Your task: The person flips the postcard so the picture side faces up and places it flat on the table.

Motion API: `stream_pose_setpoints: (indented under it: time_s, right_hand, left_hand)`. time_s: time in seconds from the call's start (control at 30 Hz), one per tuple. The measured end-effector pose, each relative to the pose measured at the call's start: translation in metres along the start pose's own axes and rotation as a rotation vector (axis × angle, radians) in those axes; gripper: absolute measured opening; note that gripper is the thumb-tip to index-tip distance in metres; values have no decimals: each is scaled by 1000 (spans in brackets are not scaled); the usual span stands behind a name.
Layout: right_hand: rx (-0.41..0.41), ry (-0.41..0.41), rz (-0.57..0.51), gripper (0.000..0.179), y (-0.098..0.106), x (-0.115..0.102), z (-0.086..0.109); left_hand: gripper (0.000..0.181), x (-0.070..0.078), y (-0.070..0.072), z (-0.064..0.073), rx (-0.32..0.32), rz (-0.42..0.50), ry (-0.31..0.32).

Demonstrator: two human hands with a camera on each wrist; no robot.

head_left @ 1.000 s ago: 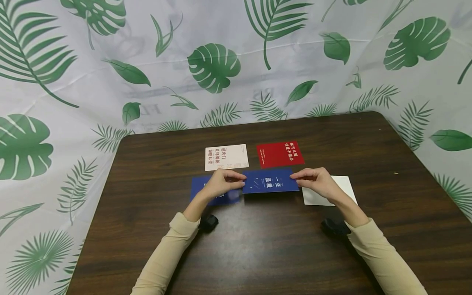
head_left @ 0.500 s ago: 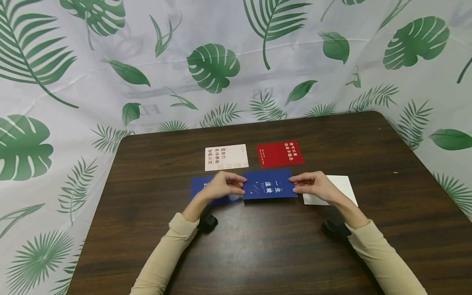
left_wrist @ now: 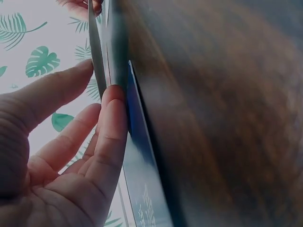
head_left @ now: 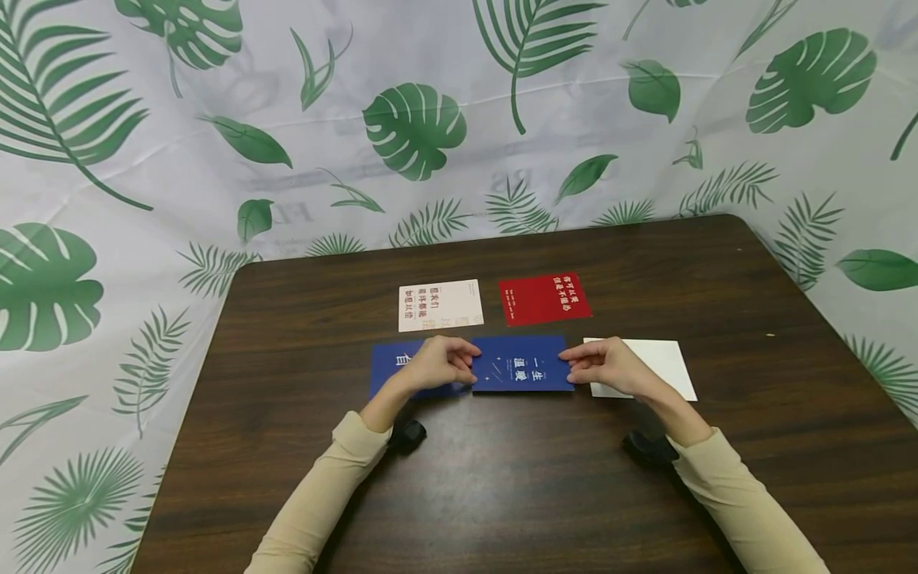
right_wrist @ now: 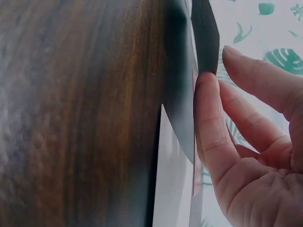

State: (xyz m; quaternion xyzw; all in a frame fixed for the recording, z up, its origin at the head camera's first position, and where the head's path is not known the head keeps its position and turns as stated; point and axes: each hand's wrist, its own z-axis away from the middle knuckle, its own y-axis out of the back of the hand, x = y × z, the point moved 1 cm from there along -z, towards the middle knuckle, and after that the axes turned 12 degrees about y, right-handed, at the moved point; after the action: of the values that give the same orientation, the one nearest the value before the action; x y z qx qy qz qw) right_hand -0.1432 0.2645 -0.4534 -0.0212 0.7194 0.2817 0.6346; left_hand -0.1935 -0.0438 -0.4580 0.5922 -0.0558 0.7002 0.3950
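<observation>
A dark blue card (head_left: pixel 512 351) with white lettering is held by both hands close over the table, in the middle of the head view. My left hand (head_left: pixel 441 363) pinches its left end between thumb and fingers; my right hand (head_left: pixel 610 365) does the same at its right end. Seen nearly edge-on, the card (left_wrist: pixel 96 45) runs between the left thumb and fingers in the left wrist view. The right wrist view likewise has the card (right_wrist: pixel 206 40) between thumb and fingers. Partly hidden under the left hand lies another blue card (head_left: pixel 387 359); under the right, a white card (head_left: pixel 660 363).
Behind the held card, a cream card (head_left: pixel 459 299) with red lettering and a red card (head_left: pixel 534 301) lie side by side on the dark wooden table (head_left: pixel 516 494). A leaf-patterned cloth (head_left: pixel 301 191) hangs beyond the table's far edge.
The held blue card has come down toward the table and a little nearer to me, turning its face more fully to the head view. Both hands moved with it; the right also shifted slightly left.
</observation>
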Motion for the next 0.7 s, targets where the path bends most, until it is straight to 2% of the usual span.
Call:
stream_pose_setpoints:
  time_s: [0.2, 0.47, 0.7]
  right_hand:
    - [-1, -21, 13, 37, 0, 1, -1]
    - [-9, -21, 148, 35, -4, 1, -3]
    - [7, 5, 222, 31, -6, 0, -6]
  left_hand:
    - [39, 5, -1, 0, 14, -86, -17]
    - [39, 9, -3, -4, 38, -194, -17]
    - [37, 15, -5, -7, 70, -290, -72]
